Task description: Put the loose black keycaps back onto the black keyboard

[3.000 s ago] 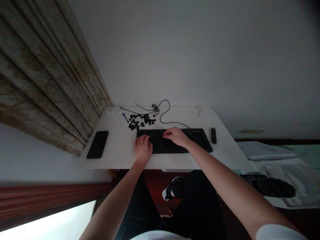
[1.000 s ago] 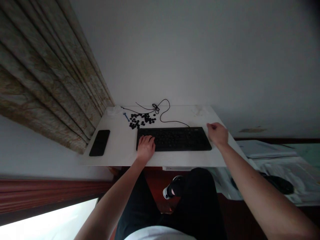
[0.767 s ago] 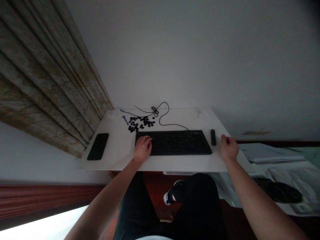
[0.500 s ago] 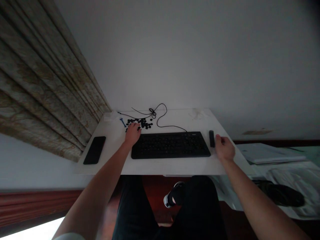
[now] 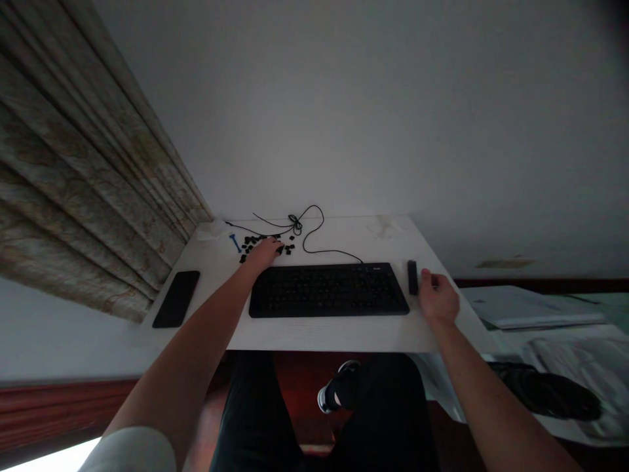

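Observation:
A black keyboard [image 5: 328, 290] lies on a white table [image 5: 314, 331], its cable [image 5: 314, 236] looping toward the wall. My left hand [image 5: 265, 252] reaches past the keyboard's far left corner onto a pile of several loose black keycaps [image 5: 250, 242]; its fingers curl down among them, and what they grip is hidden. A small blue tool [image 5: 234, 242] lies left of the pile. My right hand [image 5: 436, 298] rests on the table right of the keyboard, fingers loosely bent beside a small black bar-shaped object [image 5: 411, 276], apparently apart from it.
A black phone [image 5: 175, 298] lies near the table's left edge, by a patterned curtain [image 5: 83, 183]. Papers and a dark object [image 5: 545, 387] lie on a lower surface at the right. My legs and a shoe [image 5: 339, 393] show beneath the table.
My left hand left the keyboard's near left end and moved out to the keycap pile. My right hand went from the keyboard's middle to the table beside the black bar.

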Demonstrator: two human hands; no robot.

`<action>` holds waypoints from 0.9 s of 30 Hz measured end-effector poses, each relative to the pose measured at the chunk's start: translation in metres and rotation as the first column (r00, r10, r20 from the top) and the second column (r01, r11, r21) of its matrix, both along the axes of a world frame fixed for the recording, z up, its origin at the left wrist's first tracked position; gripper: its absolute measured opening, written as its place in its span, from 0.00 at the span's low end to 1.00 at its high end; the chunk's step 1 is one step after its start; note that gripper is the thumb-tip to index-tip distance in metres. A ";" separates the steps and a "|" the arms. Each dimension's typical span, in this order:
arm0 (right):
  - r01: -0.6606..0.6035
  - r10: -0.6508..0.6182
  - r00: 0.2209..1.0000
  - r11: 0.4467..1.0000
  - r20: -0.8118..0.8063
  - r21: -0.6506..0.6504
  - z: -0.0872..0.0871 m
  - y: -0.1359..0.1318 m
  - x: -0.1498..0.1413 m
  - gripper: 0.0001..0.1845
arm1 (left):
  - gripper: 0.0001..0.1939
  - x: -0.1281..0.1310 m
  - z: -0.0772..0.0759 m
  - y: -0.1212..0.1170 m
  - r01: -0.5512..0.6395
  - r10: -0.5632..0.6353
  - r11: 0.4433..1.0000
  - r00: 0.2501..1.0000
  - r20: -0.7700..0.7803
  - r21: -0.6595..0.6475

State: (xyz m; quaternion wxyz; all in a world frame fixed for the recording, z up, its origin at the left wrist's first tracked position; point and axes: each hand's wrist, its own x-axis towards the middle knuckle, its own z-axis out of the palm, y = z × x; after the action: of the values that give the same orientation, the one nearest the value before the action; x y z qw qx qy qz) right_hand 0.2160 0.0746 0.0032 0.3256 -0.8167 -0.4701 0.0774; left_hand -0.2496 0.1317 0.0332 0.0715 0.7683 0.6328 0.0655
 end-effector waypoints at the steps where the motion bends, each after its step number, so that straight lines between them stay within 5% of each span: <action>1: 0.004 -0.004 1.000 1.000 0.002 -0.005 0.000 0.000 0.000 0.31 | 0.20 -0.002 0.000 -0.002 -0.011 0.011 1.000 1.000 0.001 0.003; 15: -0.003 0.003 1.000 1.000 0.017 -0.012 -0.002 0.002 0.001 0.31 | 0.17 -0.014 0.004 -0.014 -0.165 0.166 0.986 0.983 0.073 -0.013; 21: 0.009 -0.008 1.000 1.000 0.015 -0.016 0.001 0.001 -0.001 0.28 | 0.21 -0.012 0.005 -0.014 -0.222 0.216 0.975 0.945 0.245 -0.005; 27: -0.009 0.009 1.000 1.000 -0.009 0.007 0.000 0.001 0.000 0.27 | 0.19 -0.007 0.012 -0.017 -0.344 0.290 0.939 0.808 0.513 0.011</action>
State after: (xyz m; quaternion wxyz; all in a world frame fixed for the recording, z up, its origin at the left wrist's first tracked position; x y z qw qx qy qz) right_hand 0.2158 0.0753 0.0028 0.3303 -0.8132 -0.4724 0.0809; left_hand -0.2567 0.1143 0.0450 0.1827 0.6103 0.7069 0.3074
